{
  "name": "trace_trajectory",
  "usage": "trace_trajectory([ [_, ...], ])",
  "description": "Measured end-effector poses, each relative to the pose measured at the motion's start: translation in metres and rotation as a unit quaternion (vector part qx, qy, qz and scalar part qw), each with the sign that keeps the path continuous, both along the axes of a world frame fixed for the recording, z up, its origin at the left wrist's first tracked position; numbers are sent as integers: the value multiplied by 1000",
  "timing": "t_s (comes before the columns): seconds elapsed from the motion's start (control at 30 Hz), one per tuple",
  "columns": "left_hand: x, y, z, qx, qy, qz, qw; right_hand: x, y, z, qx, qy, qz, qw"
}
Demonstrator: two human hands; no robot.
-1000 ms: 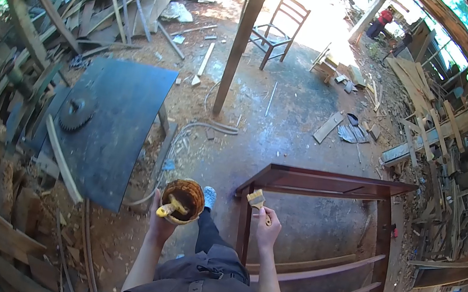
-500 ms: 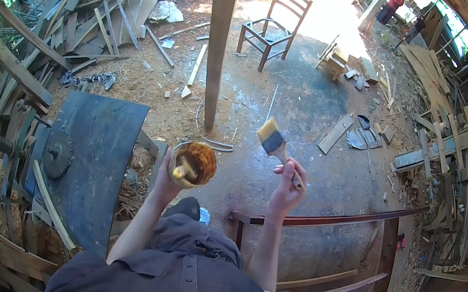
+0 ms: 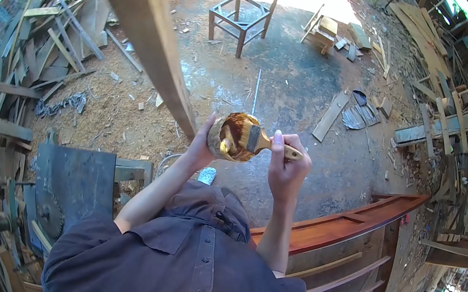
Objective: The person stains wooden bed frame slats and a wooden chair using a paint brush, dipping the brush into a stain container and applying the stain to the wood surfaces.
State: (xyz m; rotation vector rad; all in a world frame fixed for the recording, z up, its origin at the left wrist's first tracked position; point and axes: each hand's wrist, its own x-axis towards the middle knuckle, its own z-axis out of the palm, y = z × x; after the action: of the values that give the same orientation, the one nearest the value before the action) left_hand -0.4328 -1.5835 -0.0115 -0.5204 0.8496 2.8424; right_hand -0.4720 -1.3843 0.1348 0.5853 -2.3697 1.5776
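Observation:
My left hand [image 3: 204, 144] grips a small stained can [image 3: 234, 137] of brown varnish, tilted toward me at chest height. My right hand [image 3: 288, 167] holds a paintbrush [image 3: 266, 143] by its wooden handle, with the bristles dipped into the can's mouth. Both hands are close together in front of my dark shirt. Below and to the right stands a reddish-brown varnished wooden frame [image 3: 352, 223] with slats.
A slanted wooden post [image 3: 143, 23] rises just left of my hands. A wooden chair [image 3: 244, 7] stands on the concrete floor ahead. Scrap planks pile up at the left [image 3: 57, 46] and right [image 3: 442, 101]. A dark metal saw table [image 3: 74, 180] sits at lower left.
My right hand has brought the brush from the air down into the can. Both hands have risen and drawn together, and the view has tilted forward.

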Motion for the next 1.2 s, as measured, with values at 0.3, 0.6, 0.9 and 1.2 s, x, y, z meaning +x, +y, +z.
trace_trajectory([
  [0.3,-177,-31,-19,13,-5,-18,1000,-180,-50,-27,59,38,9,998],
  [0.6,-366,-57,-28,-4,-17,36,999,-411,-79,-44,122,68,123,982],
  [0.9,-514,-90,-20,30,-34,97,994,-600,-123,-31,110,14,284,952],
  [1.2,-658,-169,-39,46,-59,129,989,-745,-210,-57,99,-83,295,947],
])
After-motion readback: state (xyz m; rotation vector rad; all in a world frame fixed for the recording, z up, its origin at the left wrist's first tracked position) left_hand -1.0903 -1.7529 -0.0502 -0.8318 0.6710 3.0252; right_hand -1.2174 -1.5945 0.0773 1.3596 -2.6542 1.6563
